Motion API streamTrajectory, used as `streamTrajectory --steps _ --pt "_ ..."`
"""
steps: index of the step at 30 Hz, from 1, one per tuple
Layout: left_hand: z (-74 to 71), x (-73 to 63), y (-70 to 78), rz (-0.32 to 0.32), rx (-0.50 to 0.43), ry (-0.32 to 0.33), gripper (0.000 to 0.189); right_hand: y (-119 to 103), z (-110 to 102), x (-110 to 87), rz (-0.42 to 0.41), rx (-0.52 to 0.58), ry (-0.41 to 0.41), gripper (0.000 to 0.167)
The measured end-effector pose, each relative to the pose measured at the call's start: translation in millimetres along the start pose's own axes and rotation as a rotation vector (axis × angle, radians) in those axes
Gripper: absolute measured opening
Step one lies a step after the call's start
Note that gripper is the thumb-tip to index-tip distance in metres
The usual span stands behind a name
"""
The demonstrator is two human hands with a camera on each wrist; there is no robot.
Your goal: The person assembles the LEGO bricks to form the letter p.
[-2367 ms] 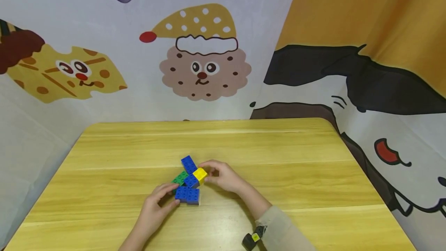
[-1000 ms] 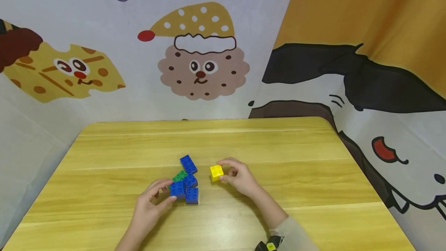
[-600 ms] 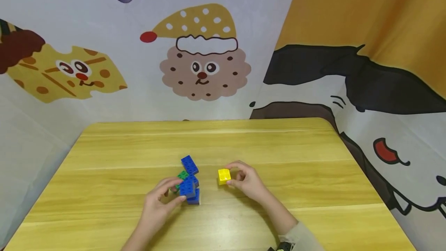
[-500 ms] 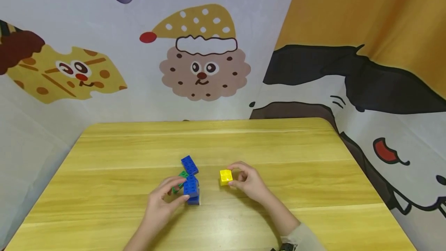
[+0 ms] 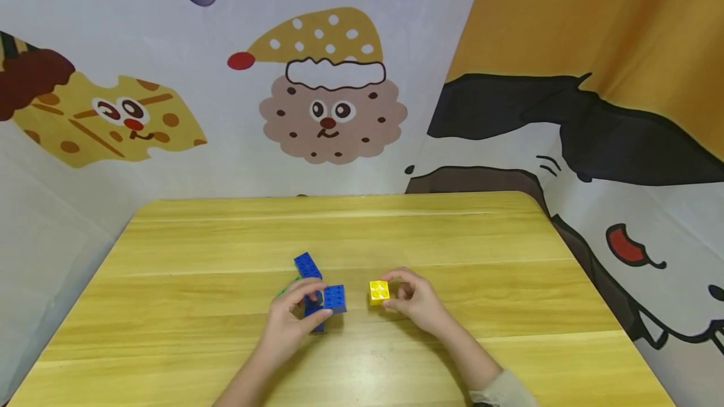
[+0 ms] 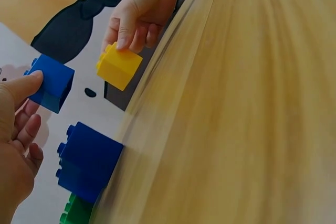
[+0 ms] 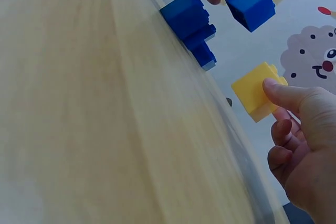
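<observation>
My left hand [image 5: 286, 322] pinches a blue toy brick [image 5: 335, 299] between thumb and fingers, raised off the table. To its right, my right hand [image 5: 421, 302] pinches a yellow toy brick [image 5: 379, 293] by its right side. A gap separates the two held bricks. Behind and under the left hand lie more blue bricks, one at the back [image 5: 307, 265] in plain sight and another [image 5: 314, 317] partly covered by the fingers. Of a green brick [image 6: 76, 211] only a part shows in the left wrist view, below a blue brick [image 6: 89, 161].
The loose bricks sit on a wooden table [image 5: 452, 237] with rounded far corners. Behind its far edge hangs a cloth [image 5: 334, 181] printed with cartoon figures.
My left hand has lifted the blue brick and carried it right, past the other bricks. The right hand has pulled the yellow brick away from the group, farther to the right.
</observation>
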State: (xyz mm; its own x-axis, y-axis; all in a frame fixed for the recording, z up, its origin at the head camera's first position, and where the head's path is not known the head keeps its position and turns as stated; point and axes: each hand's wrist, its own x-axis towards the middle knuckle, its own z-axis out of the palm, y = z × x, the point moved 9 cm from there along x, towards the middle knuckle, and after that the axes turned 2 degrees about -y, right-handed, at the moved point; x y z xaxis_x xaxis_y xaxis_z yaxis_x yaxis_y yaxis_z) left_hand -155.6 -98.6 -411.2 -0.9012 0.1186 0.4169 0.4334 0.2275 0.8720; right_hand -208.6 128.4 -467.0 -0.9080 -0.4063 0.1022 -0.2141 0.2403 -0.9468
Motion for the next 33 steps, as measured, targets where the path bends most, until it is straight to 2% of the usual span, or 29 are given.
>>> streamTrajectory --steps 4,8,11,15,20,28,33 --pt "7.6 2.5 -9.4 -0.057 -0.056 -0.032 0.04 4 -3 -2.4 0.041 0.01 0.003 0.041" --pt "14.9 4.9 -14.6 -0.084 -0.084 -0.062 0.038 8 -5 -3.2 0.067 0.016 0.016 0.043" --pt "19.4 6.8 -15.1 -0.089 -0.067 -0.069 0.038 11 -7 -3.1 0.077 0.006 0.025 0.042" --pt "24.9 9.6 -15.9 -0.125 -0.048 -0.079 0.038 16 -9 -3.0 0.092 -0.02 0.034 0.04" --pt "31.4 13.6 -17.0 -0.171 -0.069 -0.086 0.039 17 -11 -2.7 0.084 -0.028 0.034 0.039" --pt "39.7 21.0 -15.7 -0.129 -0.041 -0.095 0.038 19 -10 -2.2 0.126 -0.052 0.021 0.039" --pt "45.3 25.0 -12.9 -0.089 -0.034 -0.106 0.037 0 -8 -4.3 0.115 -0.041 0.003 0.036"
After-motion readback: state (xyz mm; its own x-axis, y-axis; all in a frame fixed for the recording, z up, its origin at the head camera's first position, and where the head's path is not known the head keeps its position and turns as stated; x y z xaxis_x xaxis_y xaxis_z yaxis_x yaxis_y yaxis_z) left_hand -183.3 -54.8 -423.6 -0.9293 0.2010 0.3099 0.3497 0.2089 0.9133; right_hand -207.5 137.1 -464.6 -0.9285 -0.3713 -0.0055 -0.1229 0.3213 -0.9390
